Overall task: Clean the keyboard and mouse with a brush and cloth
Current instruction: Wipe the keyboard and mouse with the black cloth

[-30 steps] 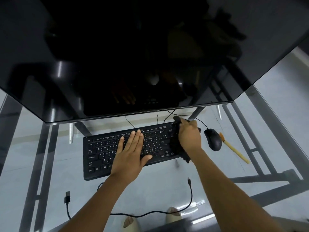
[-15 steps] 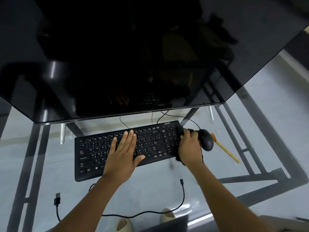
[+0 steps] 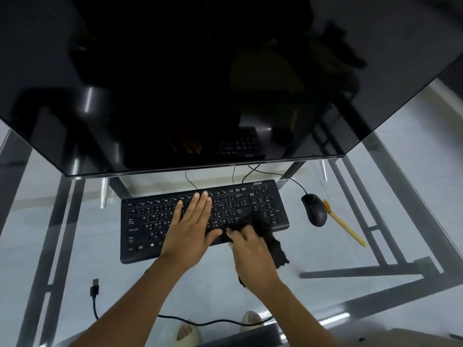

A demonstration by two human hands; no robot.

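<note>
Glass desk [image 3: 250, 284], dark monitor [image 3: 175, 83], pale floor [image 3: 426, 126]

A: Where were you set up?
B: Looked like a home desk to me. You had a glass table [image 3: 413, 196], a big monitor [image 3: 175, 83], a wired keyboard [image 3: 150, 221] and mouse [image 3: 314, 209], and slippers [image 3: 186, 333] on tile underneath.

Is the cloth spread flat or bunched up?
Bunched: the dark cloth is crumpled under the right hand gripping it on the keyboard, ragged edges trailing off.
</note>
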